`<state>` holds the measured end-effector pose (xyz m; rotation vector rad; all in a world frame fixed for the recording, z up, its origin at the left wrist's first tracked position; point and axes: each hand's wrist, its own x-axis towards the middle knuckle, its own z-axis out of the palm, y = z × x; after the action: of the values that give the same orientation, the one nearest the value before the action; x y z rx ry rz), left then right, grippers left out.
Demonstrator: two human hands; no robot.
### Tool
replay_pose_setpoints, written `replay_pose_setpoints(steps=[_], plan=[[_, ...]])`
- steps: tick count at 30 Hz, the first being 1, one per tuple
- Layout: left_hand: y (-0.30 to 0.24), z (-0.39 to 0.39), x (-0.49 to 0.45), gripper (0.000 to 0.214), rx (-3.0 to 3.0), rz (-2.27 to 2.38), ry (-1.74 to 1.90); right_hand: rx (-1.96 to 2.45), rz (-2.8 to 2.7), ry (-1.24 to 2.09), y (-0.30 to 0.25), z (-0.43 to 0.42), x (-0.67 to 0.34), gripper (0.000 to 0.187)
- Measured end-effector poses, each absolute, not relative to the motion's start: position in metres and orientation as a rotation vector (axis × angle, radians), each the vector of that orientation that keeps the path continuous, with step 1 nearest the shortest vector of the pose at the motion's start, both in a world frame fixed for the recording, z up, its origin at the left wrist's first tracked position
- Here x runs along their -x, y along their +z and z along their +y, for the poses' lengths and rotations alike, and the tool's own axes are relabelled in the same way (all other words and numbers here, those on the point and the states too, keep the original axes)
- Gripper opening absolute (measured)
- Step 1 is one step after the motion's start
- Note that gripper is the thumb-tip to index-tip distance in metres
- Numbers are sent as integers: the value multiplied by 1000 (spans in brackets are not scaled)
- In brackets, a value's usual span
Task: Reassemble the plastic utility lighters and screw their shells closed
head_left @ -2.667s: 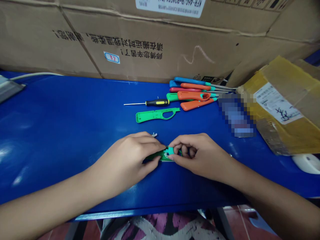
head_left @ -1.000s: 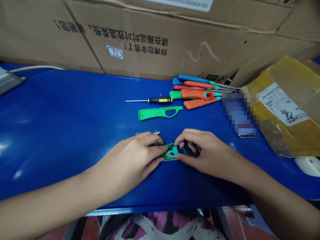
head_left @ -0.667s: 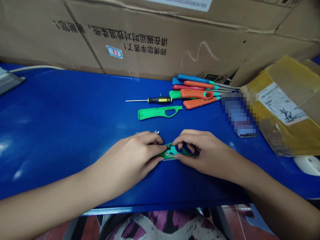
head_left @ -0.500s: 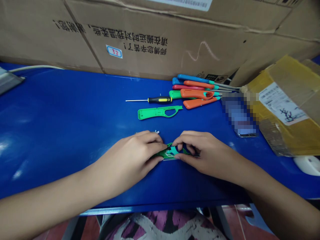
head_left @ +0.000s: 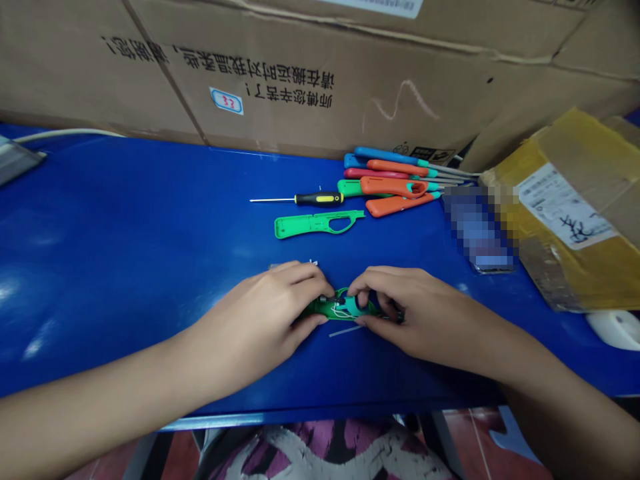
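Both hands are on an opened green lighter half-shell [head_left: 325,309] near the front of the table. My left hand [head_left: 283,297] grips its left end between thumb and fingers, covering that end. On the right, my right hand [head_left: 395,300] pinches a teal trigger piece [head_left: 353,306] lying in the shell, with thin white wires beside it. A thin clear tube [head_left: 344,331] lies just in front of the shell. Behind my left hand a small metallic part [head_left: 313,263] peeks out. The other green half-shell [head_left: 303,225] rests farther back, its hollow side up.
A black and yellow screwdriver [head_left: 320,199] lies behind the loose half-shell. Several long-necked lighters [head_left: 395,187] are piled at back right, near a blurred phone [head_left: 480,230] and a taped box [head_left: 565,207]. A large carton [head_left: 280,40] walls off the back.
My right hand has shifted slightly right and down along the trigger piece. More of the shell's inside and wires shows, and the clear tube now lies at a slant. My left hand stays put.
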<state>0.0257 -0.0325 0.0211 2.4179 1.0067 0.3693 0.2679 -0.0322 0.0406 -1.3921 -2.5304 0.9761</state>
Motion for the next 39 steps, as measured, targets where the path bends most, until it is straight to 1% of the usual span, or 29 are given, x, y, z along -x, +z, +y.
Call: replay_pose_setpoints(steps=[9, 13, 19, 24, 27, 30, 32, 35, 37, 39], plan=[[19, -30, -26, 22, -2342, 1034, 407, 1482, -2479, 945, 41, -32, -269, 11], [18, -26, -27, 23, -2239, 1023, 414, 1520, -2396, 930, 41, -29, -268, 17], [16, -21, -27, 20, -2147, 1059, 440, 1444, -2339, 917, 38, -26, -269, 24], [16, -18, -28, 20, -2146, 1075, 498, 1472, -2316, 920, 37, -28, -269, 21], [15, -18, -28, 18, -2195, 1054, 534, 1499, -2319, 763, 35, -25, -268, 19], [14, -19, -28, 17, -2243, 1027, 575, 1531, -2317, 536, 31, -20, -269, 25], [13, -19, -29, 17, -2253, 1026, 589, 1498, -2315, 445, 29, -18, -269, 26], [12, -19, -29, 18, -2245, 1022, 589, 1334, -2354, 415, 29, -19, -266, 19], [12, -19, -29, 18, -2244, 1011, 593, 1178, -2488, 383, 28, -21, -263, 13], [12, -19, -29, 19, -2247, 1010, 586, 1046, -2640, 285, 26, -22, -262, 14]])
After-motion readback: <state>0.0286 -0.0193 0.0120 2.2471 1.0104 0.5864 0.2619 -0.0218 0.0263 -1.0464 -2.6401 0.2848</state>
